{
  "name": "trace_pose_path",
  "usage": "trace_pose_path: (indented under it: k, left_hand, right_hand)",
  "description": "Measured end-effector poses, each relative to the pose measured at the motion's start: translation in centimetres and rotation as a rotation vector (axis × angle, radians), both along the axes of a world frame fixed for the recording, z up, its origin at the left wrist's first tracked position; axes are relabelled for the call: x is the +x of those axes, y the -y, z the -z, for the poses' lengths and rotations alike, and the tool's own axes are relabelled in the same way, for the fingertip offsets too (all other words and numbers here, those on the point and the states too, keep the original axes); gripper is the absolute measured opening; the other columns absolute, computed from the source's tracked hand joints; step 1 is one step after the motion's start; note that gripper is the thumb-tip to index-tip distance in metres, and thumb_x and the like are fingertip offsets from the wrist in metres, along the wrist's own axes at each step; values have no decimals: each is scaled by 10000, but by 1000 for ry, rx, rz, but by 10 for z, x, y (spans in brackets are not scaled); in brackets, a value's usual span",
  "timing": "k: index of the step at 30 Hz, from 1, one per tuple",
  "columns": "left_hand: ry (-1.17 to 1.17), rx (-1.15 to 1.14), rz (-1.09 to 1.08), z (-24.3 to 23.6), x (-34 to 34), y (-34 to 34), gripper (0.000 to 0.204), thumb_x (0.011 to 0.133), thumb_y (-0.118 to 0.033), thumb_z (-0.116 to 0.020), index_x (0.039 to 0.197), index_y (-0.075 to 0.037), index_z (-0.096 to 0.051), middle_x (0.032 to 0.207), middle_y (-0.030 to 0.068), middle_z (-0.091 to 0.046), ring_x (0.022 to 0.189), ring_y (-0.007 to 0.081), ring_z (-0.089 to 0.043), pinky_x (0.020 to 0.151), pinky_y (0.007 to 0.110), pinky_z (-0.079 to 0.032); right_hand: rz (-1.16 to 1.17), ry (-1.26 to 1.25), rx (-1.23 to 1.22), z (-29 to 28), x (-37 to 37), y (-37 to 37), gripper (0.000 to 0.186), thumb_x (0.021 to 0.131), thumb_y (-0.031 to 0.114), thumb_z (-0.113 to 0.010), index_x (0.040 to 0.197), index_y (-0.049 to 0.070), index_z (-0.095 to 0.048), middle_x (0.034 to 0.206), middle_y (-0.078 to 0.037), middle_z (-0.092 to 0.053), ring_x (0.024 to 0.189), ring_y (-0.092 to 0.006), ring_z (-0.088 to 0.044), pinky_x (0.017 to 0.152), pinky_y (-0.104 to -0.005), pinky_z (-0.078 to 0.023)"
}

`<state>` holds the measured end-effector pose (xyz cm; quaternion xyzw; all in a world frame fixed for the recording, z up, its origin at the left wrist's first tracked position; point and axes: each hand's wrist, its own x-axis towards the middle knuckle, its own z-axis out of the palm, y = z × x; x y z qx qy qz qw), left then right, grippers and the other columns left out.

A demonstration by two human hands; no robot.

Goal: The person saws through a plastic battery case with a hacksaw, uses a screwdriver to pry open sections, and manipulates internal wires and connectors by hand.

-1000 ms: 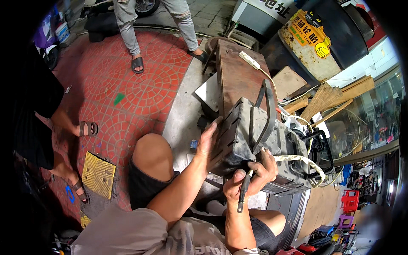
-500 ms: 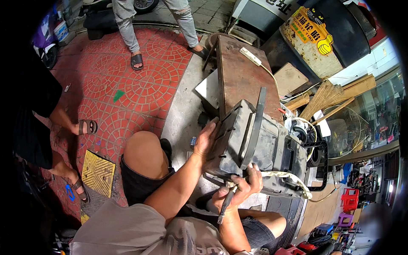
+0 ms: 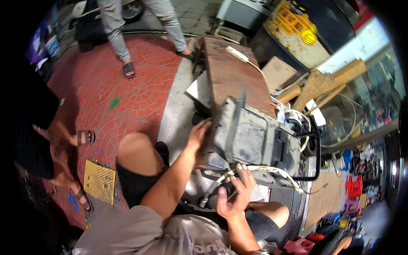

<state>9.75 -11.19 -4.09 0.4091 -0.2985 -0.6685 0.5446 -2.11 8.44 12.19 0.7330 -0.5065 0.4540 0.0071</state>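
In the head view, a dusty black plastic case (image 3: pixel 250 131), with a strap handle and a black frame at its right end, rests against the wooden bench. My left hand (image 3: pixel 199 134) grips the case's left side. My right hand (image 3: pixel 236 195) is palm up below it, thumb apart and fingertips touching a pale wrapped cable (image 3: pixel 276 170) along the near edge. The cable's dark end with a metal tip (image 3: pixel 206 197) hangs left of my right hand, apparently out of its grasp.
A wooden bench (image 3: pixel 229 80) carries a power strip (image 3: pixel 236 53). Right of it are boards (image 3: pixel 344 72) and a dark drum (image 3: pixel 323 34). People's legs (image 3: pixel 119 38) (image 3: pixel 63 131) stand ahead and left. Stools (image 3: pixel 352 187) and clutter are at lower right.
The case has turned, showing more of its top. My right hand has loosened from the cable's dark end, which has swung left. My left hand moved slightly left. The view has shifted.
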Motion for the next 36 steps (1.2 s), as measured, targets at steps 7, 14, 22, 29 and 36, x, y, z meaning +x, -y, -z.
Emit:
trace_pose_path:
  k: [7,14,22,29,36]
  left_hand:
    - [52,-633,-49,-116,38,-33,753,1055,-542,-532,1446,99,-582,1543,214,-555,1477,301,-472,1266,415,-269]
    - [446,-1081,299,-190,44,-61,646,914,-510,-755,1330,-22,-680,1419,209,-660,1409,399,-563,1214,529,-358]
    - [469,-972,332,-186,14,-56,342,1025,-292,-706,783,-54,-664,790,41,-709,818,231,-702,1135,544,-439]
    - [408,-675,422,-198,0,-75,354,1085,-255,-632,802,-45,-602,654,8,-543,581,120,-530,838,362,-521]
    - [173,-505,267,-199,-11,-79,439,1076,-221,-599,666,-92,-512,527,-19,-411,499,115,-415,717,306,-481]
  right_hand:
    - [476,668,-277,-38,-114,-62,204,977,218,-667,987,27,-596,941,-117,-621,873,-223,-582,832,-365,-490]
    - [770,330,453,-79,-190,-67,341,1000,147,-720,1265,-57,-656,1139,-108,-714,1067,-178,-658,910,-322,-505]
    - [95,1013,254,-63,-224,11,594,1084,532,-581,1225,-39,-664,968,-101,-729,940,-197,-682,896,-334,-526]
    - [319,1081,121,-43,-197,33,600,1037,633,-603,756,114,-498,629,-42,-504,501,-136,-436,457,-285,-363]
    - [438,889,-16,-34,-189,41,635,1039,624,-609,676,120,-479,563,-20,-462,462,-126,-413,440,-277,-311]
